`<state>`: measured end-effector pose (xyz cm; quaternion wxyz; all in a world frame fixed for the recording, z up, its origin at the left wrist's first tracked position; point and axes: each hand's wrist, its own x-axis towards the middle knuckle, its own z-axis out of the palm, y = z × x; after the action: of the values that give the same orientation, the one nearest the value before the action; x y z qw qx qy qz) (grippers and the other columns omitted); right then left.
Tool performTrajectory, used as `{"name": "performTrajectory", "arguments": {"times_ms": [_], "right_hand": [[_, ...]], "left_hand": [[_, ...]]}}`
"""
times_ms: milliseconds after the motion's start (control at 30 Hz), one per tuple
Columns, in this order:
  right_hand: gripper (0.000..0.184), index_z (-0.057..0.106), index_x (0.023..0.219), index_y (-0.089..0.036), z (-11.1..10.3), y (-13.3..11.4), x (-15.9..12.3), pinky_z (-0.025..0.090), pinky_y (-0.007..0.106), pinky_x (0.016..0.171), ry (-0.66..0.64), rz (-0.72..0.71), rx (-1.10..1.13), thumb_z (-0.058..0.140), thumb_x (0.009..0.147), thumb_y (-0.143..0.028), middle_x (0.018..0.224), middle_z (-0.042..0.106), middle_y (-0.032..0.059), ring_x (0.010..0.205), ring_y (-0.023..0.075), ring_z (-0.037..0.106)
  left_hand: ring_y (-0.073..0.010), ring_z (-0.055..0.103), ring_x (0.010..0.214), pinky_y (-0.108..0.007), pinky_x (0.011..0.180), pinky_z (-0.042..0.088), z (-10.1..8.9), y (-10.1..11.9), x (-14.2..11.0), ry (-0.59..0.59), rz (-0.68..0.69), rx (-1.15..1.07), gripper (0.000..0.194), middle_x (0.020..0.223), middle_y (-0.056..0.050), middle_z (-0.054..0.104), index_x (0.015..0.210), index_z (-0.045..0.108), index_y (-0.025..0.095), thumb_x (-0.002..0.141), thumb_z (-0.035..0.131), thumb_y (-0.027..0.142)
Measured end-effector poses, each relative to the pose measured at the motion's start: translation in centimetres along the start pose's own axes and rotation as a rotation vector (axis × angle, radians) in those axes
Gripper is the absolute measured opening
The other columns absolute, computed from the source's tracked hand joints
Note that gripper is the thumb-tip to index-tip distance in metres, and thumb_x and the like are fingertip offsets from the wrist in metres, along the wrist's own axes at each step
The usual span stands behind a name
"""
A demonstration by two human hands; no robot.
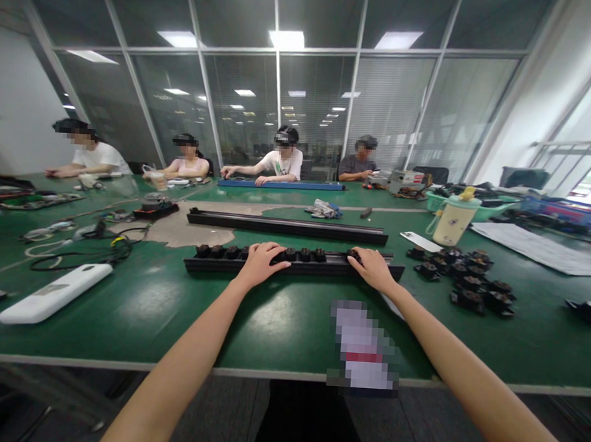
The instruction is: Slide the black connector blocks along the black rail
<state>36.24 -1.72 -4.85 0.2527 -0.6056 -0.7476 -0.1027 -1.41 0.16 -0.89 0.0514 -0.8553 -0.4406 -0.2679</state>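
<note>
"From the head view, what do you make of that black channel [317, 270] with the round parts seated in it?"

"Long, straight and stiff, I'd judge, and probably not very heavy. It looks smooth, so it might slide on the tabletop [278, 346] if pushed off-centre. I'd hold it by its two long walls, well out toward the ends."

"And the seated parts [305, 253]?"

"Small, hard and light, I'd guess. Their detail is too small to read, so I'd pinch them by the sides and spare the tops."

"Where does it lie from the hands?"

"Right under both. The left hand [261, 262] lies across it, thumb spread from the fingers, with parts on either side. Whether it grips one underneath, I can't make out."

"The right one?"

"The right hand [372, 269] is bent over the channel near its right end, fingertips at a dark part [354, 254]. Clamped or merely resting, I can't say."

"Anything else near them?"

"A second channel [295, 228] lies just beyond both hands, and loose black parts [468, 298] are scattered to the right of the right hand."
</note>
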Motion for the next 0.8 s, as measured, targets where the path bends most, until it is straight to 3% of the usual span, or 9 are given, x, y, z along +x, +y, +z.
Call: {"name": "performTrajectory", "arguments": {"times_ms": [800], "right_hand": [[0.047,0.065,0.132,-0.018,-0.15,0.33,0.1,0.044,0.046,0.107,-0.041,-0.001,-0.012,0.04,0.106,-0.048,0.127,0.074,0.0157,0.121,0.0309,0.065]], "left_hand": [[-0.0298,0.058,0.13,-0.05,0.115,0.03,-0.1,0.24,0.03,-0.013,-0.008,-0.008,0.042,0.136,-0.009,0.068,0.131,0.07,0.028,0.1,0.062,0.054]]}}
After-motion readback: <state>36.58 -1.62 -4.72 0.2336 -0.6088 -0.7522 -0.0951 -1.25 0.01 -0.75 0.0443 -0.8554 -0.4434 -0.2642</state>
